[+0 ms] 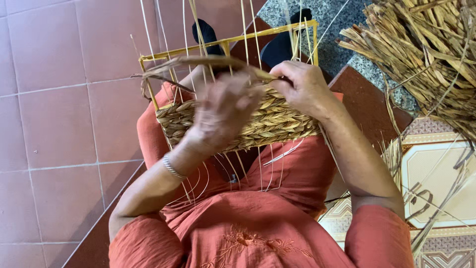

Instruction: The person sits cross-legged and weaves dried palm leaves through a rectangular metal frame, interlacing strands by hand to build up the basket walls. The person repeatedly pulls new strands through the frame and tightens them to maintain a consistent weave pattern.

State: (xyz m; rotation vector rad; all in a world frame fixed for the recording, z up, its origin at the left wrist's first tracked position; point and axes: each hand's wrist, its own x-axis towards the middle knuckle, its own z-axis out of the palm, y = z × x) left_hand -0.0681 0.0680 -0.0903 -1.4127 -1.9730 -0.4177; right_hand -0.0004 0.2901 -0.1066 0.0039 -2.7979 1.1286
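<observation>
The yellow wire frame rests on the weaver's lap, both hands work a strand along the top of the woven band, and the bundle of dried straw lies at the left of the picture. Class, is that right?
Not quite. The head view shows the bundle of dried straw at the upper right, not the left. The rest holds: the yellow wire frame rests on the lap, and the left hand and right hand work a strand above the woven band.

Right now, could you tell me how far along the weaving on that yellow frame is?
The lower part of the yellow frame already carries a band of woven rows. In hand: the right hand pinches a flat dried strand at the band's top edge, while the left hand, blurred, lies over the rows. Left: the thin upright stakes above stand bare up to the top bar. A pile of dried strands lies nearby.
</observation>
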